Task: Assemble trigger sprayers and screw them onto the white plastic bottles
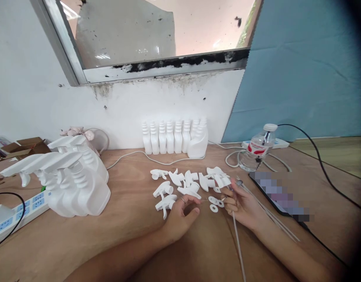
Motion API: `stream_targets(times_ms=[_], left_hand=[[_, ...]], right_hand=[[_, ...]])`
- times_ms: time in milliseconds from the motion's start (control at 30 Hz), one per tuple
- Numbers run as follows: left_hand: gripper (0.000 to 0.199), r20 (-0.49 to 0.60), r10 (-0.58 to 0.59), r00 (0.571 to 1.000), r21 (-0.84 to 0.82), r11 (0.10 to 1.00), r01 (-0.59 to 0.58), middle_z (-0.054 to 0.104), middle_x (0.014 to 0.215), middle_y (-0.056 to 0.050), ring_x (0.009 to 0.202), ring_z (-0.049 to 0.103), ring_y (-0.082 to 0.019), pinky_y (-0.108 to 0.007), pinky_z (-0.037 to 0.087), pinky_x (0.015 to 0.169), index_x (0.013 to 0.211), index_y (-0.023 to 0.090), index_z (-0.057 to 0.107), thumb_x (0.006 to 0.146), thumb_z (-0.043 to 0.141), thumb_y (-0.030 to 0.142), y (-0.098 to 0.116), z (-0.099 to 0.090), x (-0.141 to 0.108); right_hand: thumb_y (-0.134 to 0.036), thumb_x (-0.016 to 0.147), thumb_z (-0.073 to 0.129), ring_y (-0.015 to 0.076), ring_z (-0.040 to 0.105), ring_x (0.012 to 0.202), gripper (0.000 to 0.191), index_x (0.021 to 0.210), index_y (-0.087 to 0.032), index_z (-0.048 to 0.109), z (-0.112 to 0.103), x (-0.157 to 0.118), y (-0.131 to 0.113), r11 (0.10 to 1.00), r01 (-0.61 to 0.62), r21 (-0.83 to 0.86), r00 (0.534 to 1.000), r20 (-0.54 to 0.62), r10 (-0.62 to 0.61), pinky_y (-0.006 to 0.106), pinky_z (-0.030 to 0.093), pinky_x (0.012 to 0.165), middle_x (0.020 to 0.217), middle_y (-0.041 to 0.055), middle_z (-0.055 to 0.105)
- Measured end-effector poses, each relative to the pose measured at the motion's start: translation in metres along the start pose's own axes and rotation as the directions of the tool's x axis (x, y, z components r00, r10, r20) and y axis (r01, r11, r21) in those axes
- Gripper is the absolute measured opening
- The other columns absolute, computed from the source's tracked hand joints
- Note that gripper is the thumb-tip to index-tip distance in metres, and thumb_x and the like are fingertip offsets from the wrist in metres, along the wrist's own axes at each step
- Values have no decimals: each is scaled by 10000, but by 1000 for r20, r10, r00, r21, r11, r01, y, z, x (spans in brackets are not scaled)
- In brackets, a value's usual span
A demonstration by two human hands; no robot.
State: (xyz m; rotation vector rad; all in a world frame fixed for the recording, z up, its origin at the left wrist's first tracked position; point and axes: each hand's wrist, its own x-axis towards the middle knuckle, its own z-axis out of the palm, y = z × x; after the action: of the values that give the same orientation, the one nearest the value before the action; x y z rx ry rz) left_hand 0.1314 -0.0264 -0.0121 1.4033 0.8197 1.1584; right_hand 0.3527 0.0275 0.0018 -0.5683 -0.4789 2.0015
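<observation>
My right hand (243,207) is closed on a thin white tube (238,244), which runs down from its fingers toward the bottom of the view. Its fingertips are beside a white spray trigger head (222,179); whether they grip that too is unclear. My left hand (182,217) wears a ring and hovers low over the wood with thumb and fingers apart, holding nothing. Several loose trigger heads (191,190) lie just beyond it. Between both hands are several flat white washers (214,208). More thin tubes (276,219) lie under and beside my right wrist.
White bottles (170,137) stand in a row by the wall. At left, bottles fitted with trigger heads (80,188) stand beside a power strip (36,203). A water bottle (258,149) and a phone (277,192) with cables are at right. An open carton (29,147) sits far left.
</observation>
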Motion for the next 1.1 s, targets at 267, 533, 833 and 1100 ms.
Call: stream_targets(times_ms=[267, 533, 833, 1100], left_hand=[[290, 7, -43, 999, -262, 964, 43, 613, 971, -69, 895, 608, -180, -341, 460, 862, 976, 169, 558, 835, 614, 415, -3, 3, 2], [516, 140, -63, 988, -459, 880, 121, 624, 776, -54, 544, 627, -160, -276, 506, 491, 1077, 167, 459, 856, 421, 631, -17, -1, 10], [566, 190, -58, 980, -466, 874, 142, 633, 673, -51, 436, 591, -145, -233, 474, 390, 1085, 145, 484, 867, 365, 654, -27, -3, 8], [473, 178, -162, 971, -380, 898, 219, 575, 668, -14, 473, 542, -95, -192, 463, 402, 1006, 134, 536, 784, 620, 543, -19, -2, 5]], right_hand=[[-410, 691, 773, 14, 41, 409, 426, 712, -199, 404, 0, 0, 11, 985, -167, -51, 986, 1, 167, 146, 4, 345, 501, -121, 213], [-443, 600, 817, 10, 106, 377, 536, 642, -197, 343, 14, -8, 25, 932, -300, -204, 952, -122, 280, 112, 13, 323, 448, -131, 189], [-507, 612, 779, -8, 116, 348, 565, 617, -190, 311, 27, -17, 40, 836, -285, -469, 958, -127, 255, 131, 56, 330, 405, -131, 236], [-525, 649, 749, -13, 39, 340, 533, 634, -192, 333, 25, -20, 48, 755, -328, -568, 937, -95, 335, 154, 27, 331, 389, -152, 212]])
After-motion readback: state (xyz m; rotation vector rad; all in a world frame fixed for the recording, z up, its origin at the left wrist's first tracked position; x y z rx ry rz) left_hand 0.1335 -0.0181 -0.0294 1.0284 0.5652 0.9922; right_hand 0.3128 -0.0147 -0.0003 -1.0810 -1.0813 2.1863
